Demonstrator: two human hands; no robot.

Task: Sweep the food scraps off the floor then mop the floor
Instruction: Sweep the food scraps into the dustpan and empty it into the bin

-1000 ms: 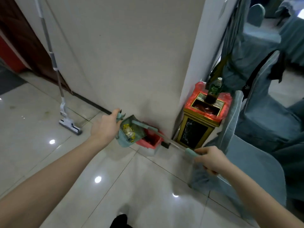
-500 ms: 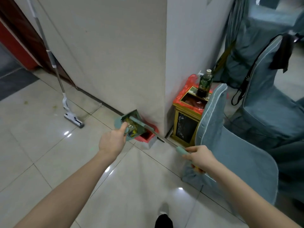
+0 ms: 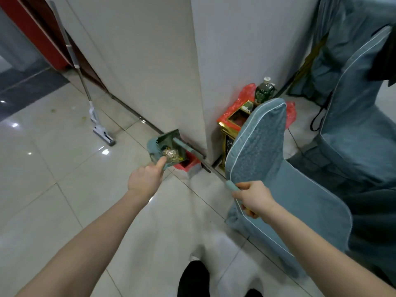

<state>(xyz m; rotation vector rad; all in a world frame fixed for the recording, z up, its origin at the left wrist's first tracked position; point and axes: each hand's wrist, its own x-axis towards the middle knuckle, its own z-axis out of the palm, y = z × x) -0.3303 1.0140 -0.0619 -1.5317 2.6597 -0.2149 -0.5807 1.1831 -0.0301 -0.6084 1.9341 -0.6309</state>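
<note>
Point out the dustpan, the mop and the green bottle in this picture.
dustpan (image 3: 169,142): head view, on its inner back wall.
mop (image 3: 104,137): head view, on its flat head on the floor.
green bottle (image 3: 264,92): head view, on its body.

Banquet hall or restaurant dining room. Chairs (image 3: 278,168) in teal fabric covers with white piping, more behind. Glossy tiled floor (image 3: 53,189). Gold-trimmed bin (image 3: 230,133) with red liner beside pillar (image 3: 192,61). Mop (image 3: 94,116) leaning on wall.

The mop (image 3: 85,91) handle (upper part) is cut off at the top edge.
</note>
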